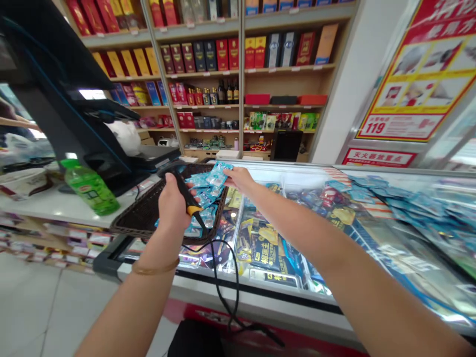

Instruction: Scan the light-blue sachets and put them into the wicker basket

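Blue packets (205, 198): a heap of them sat in the right part of the wicker basket (128, 229), and the left part was mostly bare weave.
Right hand (240, 179): pinched at least one packet (220, 171) over the basket's far side; couldn't tell from my feed whether it was going in or out.
Left hand (174, 203): wrapped round a black-and-yellow scanner (186, 194), so I had that one fully occupied.
Cable (260, 329): looped down the front of the freezer (275, 306).
Loose pile (420, 203): lots of similar blue packets lay on top of the freezer off to the right, well apart from the basket.
Progress: somewhere mid-job, I figured, with packets in both spots; nothing showed me which ones were dealt with.
Desk (48, 203): green bottle (91, 191) stood left of the basket, seemingly uninvolved.
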Demonstrator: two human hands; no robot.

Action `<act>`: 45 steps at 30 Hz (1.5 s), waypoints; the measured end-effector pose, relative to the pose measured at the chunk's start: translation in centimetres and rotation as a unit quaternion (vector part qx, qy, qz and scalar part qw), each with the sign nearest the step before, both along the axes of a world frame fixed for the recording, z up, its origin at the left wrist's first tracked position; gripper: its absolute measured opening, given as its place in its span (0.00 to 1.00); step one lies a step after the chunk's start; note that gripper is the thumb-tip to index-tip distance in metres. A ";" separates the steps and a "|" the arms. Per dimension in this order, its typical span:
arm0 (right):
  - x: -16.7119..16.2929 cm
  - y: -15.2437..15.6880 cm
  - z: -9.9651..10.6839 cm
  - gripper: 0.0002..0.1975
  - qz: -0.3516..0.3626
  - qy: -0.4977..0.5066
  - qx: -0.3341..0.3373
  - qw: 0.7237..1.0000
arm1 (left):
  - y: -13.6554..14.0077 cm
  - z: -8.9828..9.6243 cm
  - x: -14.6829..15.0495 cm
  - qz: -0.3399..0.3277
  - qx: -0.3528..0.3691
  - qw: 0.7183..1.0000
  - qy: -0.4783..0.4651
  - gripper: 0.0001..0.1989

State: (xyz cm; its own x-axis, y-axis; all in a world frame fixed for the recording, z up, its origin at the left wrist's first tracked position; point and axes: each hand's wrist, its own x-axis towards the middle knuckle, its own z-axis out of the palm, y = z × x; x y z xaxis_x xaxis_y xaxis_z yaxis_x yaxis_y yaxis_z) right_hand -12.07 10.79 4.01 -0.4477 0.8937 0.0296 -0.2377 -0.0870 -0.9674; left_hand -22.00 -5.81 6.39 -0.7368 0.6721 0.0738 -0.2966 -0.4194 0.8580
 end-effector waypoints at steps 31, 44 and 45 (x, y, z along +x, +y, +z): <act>29.5 8.0 -9.4 0.22 -0.319 -0.493 0.226 0.777 | 6.1 -5.4 20.8 -0.260 -0.035 0.962 -0.074 0.24; 35.8 10.5 -11.1 0.31 -0.270 -0.711 0.164 0.628 | 6.2 -10.8 20.9 -0.322 -0.073 0.943 0.043 0.31; 35.6 10.1 -11.0 0.31 -0.267 -0.716 0.178 0.620 | 6.2 -10.9 21.0 -0.323 -0.068 0.943 0.047 0.31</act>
